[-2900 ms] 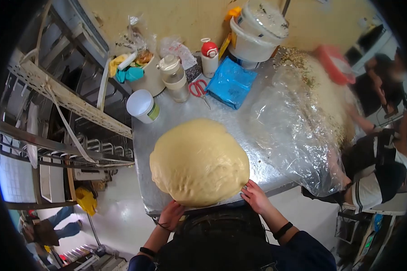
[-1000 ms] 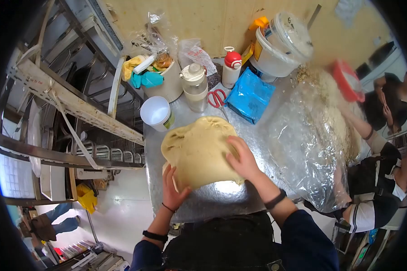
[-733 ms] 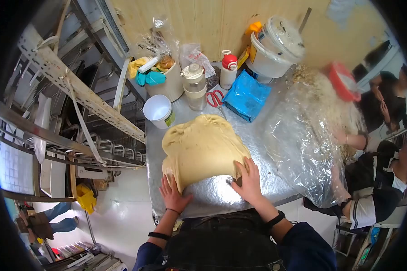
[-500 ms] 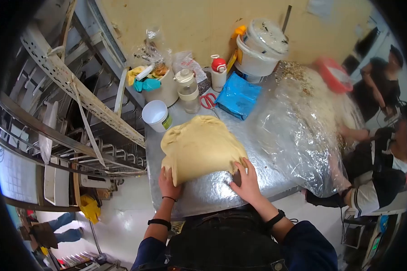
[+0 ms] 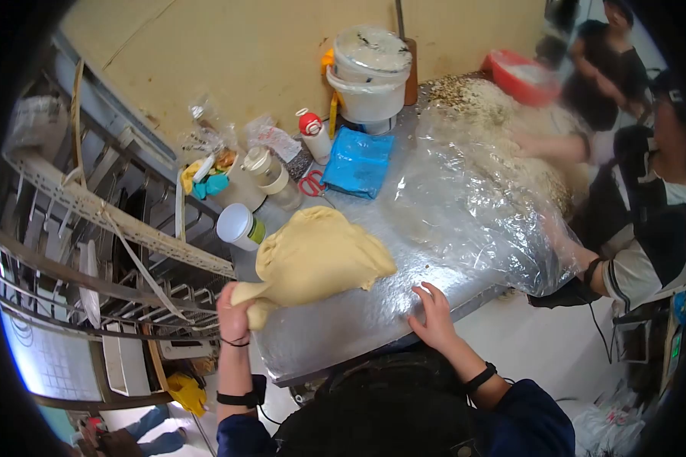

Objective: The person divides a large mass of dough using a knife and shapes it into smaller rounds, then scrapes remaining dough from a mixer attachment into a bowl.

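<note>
Left hand (image 5: pixel 233 316) clamped on dough (image 5: pixel 320 255): fingers wrapped round a stretched flap at its near left corner, with a small lobe hanging just right of the fist. Right hand (image 5: pixel 436 316) holds nothing, thumb and fingers spread apart, over the near right part of the table (image 5: pixel 320 343) (can't tell if it touches the metal).

Key relation: the bulk of the dough lies to the right and far side of the left fist. Long axis runs roughly left to right, right end tipped a bit to the far side. Left hand is the nearer one, in contact; from the right hand the dough sits to the left and far, with bare metal between.

Dough is on the left half of the table, just on the near side of the tub (image 5: pixel 236 226) and scissors (image 5: pixel 312 183). Pale yellow, one soft-looking mass, smooth on top, creased along the left, a ragged tip at the right. Plastic sheet (image 5: pixel 465 228) lies off to the right, apart from it (blue bag (image 5: pixel 358 162) on the far side).
</note>
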`<move>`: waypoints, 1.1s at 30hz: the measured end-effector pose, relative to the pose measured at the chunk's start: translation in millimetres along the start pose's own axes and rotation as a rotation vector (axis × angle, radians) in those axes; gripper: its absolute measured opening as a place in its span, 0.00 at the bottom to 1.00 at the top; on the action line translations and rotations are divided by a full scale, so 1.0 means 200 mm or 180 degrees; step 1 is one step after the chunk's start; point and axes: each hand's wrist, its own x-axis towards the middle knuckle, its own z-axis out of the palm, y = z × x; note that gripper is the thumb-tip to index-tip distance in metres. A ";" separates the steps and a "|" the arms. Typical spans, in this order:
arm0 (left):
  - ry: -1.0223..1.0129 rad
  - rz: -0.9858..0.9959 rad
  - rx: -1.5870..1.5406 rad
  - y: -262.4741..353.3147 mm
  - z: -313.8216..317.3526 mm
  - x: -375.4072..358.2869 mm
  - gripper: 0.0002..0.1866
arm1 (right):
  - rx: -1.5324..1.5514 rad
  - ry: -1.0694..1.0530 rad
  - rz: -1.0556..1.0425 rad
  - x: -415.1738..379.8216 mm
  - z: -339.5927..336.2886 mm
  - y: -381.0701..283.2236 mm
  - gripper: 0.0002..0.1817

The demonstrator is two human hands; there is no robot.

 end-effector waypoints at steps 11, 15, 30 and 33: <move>-0.1290 0.0812 0.1923 -0.02 0.92 0.81 0.24 | 0.0181 0.0430 0.0189 0.06 -0.15 0.04 0.28; -0.2087 0.1051 0.4562 -0.35 1.22 0.65 0.32 | 0.0171 0.0340 0.0141 0.12 -0.17 0.06 0.29; -0.2422 0.1262 0.4625 -0.22 1.02 0.61 0.30 | 0.3492 -0.3942 -0.2132 0.49 -0.09 -1.01 0.18; -0.2636 0.1327 0.3972 -0.06 0.85 0.49 0.30 | 0.3162 -0.4064 -0.2001 0.44 -0.13 -1.25 0.20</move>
